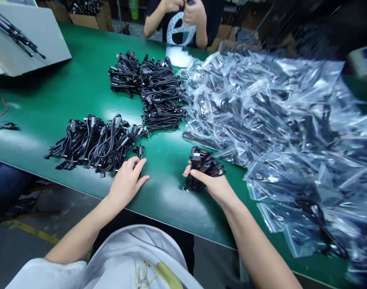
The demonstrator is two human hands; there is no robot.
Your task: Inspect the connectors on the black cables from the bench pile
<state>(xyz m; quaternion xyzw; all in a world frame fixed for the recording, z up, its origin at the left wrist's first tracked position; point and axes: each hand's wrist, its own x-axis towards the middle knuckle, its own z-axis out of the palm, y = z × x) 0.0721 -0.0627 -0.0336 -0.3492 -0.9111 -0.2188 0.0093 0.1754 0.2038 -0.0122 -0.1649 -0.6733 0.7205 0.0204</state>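
Green matted worktop (163, 200) carries a near heap of black cables (93, 146) and a far heap of black cables (153, 90), with clear zip bags (279, 120) of cable spread to the right. Right hand (213, 186) is clamped on a loose black cable bundle (203, 164), its fingers wrapped round the coil; a firm, closed grip suits these springy loops. Left hand (126, 182) lies open, fingertips over a single black plug lead (139, 151) beside the near heap. Cable jackets look matte and rubbery against the glossy film.

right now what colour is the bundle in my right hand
Black cables, best in the head view.
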